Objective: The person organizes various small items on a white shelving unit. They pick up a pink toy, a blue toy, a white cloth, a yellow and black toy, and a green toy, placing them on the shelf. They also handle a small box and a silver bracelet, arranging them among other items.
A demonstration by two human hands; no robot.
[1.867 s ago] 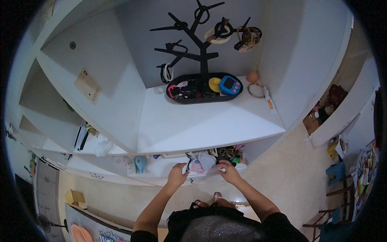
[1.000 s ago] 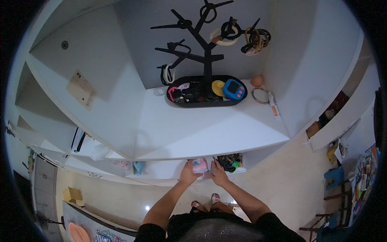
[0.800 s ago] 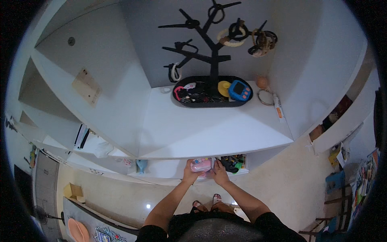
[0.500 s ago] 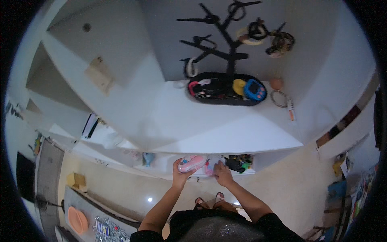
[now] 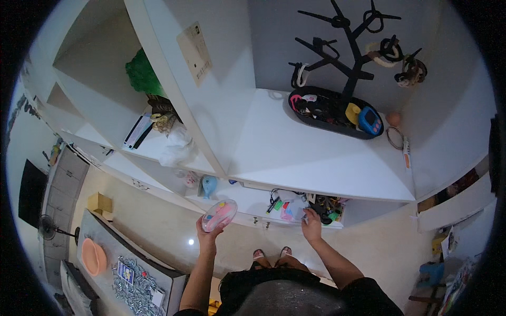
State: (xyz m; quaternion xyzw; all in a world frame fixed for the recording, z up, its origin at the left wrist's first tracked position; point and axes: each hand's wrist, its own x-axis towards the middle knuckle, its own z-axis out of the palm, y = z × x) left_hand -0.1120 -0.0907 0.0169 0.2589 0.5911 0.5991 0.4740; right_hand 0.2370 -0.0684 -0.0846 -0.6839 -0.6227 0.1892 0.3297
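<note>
My left hand [image 5: 208, 234] grips a clear oval plastic case [image 5: 220, 215] with pink and blue things inside, held up in front of the lower shelf. My right hand [image 5: 311, 226] is over the right part of that shelf, fingers drawn together at a small pale thing too little to make out. Close by its fingertips lies a pink and clear plastic packet [image 5: 288, 211]. A pile of dark and green small items [image 5: 328, 206] sits just right of the hand. Further left on the shelf stands a light blue whale-shaped figure [image 5: 209, 186].
Above the lower shelf runs a wide white shelf [image 5: 316, 163]. It carries a black oval tray [image 5: 316, 117] with a branching black stand [image 5: 337, 66] hung with hair ties, and a blue toy device [image 5: 370, 121]. At lower left, a table holds a peach basin [image 5: 94, 257] and many metal pieces [image 5: 138, 282].
My left hand has moved left with the case, away from the shelf. My right hand stays over the shelf, its fingers now drawn together. The view has shifted, showing more of the left compartments.
</note>
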